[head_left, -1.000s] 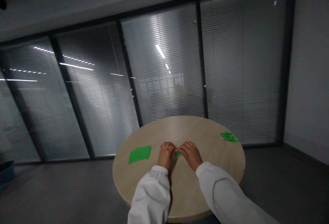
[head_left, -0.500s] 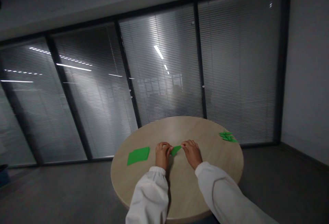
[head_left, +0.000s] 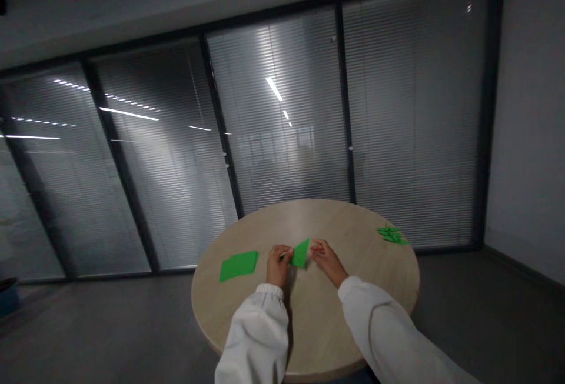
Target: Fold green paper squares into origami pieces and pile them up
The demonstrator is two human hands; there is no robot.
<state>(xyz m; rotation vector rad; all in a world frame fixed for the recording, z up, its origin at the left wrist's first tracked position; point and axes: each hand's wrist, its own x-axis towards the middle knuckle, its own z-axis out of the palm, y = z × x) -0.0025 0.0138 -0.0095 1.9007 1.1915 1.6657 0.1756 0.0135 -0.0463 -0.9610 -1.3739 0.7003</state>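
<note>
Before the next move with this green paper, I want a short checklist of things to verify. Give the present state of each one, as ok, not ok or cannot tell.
1. The left hand grips the green paper triangle: ok, its fingertips pinch the triangle's left corner.
2. The right hand is free: ok, it holds nothing and its fingers are just apart from the triangle.
3. The triangle's folded edges are aligned: cannot tell, too small in this view.
4. The green paper sheets are out of the hands' way: ok, they lie flat to the left of the left hand.
5. The folded green paper pieces are on the round wooden table: ok, they lie near its far right rim.
</note>
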